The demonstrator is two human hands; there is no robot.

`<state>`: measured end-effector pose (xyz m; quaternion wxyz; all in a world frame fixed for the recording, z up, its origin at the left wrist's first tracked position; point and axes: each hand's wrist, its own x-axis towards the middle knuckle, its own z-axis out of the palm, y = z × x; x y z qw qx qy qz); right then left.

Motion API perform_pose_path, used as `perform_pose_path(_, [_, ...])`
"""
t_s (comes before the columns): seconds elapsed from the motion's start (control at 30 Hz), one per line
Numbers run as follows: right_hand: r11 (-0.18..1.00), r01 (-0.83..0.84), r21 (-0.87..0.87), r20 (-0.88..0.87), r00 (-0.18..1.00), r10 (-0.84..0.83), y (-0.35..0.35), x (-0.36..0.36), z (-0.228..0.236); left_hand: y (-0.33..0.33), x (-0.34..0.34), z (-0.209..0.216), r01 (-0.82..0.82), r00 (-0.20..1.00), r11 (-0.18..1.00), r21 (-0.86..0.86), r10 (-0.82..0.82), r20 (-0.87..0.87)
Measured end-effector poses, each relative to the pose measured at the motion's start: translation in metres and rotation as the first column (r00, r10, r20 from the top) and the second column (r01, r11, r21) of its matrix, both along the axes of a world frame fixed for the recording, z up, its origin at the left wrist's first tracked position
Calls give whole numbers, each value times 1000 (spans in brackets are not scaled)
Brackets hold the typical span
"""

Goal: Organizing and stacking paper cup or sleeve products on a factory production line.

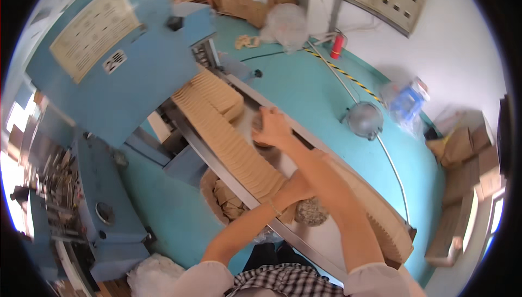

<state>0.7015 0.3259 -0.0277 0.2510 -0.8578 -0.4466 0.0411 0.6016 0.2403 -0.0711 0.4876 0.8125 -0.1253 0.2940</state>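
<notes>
A long row of overlapping brown paper pieces (228,139), seemingly kraft envelopes or bags, lies along a metal-edged trough. Beyond its middle sits a shorter brown paper stack (232,106). My right hand (273,127) reaches over the trough past that stack, fingers closed around a roundish grey-brown object (256,124), mostly hidden by the hand. My left hand (300,187) is at the near end of the long row, passing beneath my right forearm, which hides its fingers. Just below it rests a rounded, speckled grey-brown lump (311,211), like a stone.
A blue machine (147,52) stands at the trough's far end. More brown paper pieces (389,237) line the trough's right side. Under its left side is a bin of paper scraps (220,199). A round grey floor fixture (365,120), a pole and a red fire extinguisher (337,45) are to the right.
</notes>
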Motion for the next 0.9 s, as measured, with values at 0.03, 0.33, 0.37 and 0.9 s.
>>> perform_pose_path(0.03, [986, 33, 165, -39, 999, -27, 0, 9, -18, -9, 3, 5, 16, 999, 999, 41, -18, 33])
perform_pose_path(0.33, [940, 339, -29, 88, 938, -335, -299, -99, 55, 28, 12, 2, -144, 971, 641, 754, 237, -16])
perform_pose_path(0.37, [737, 674, -40, 242, 722, -648, -358, -107, 67, 8, 9, 34, -56, 946, 791, 610, 237, -221])
perform_pose_path(0.9, [546, 837, -13, 89, 545, -834, -547, -108, -5, 20, 36, 22, 134, 838, 781, 610, 239, -490])
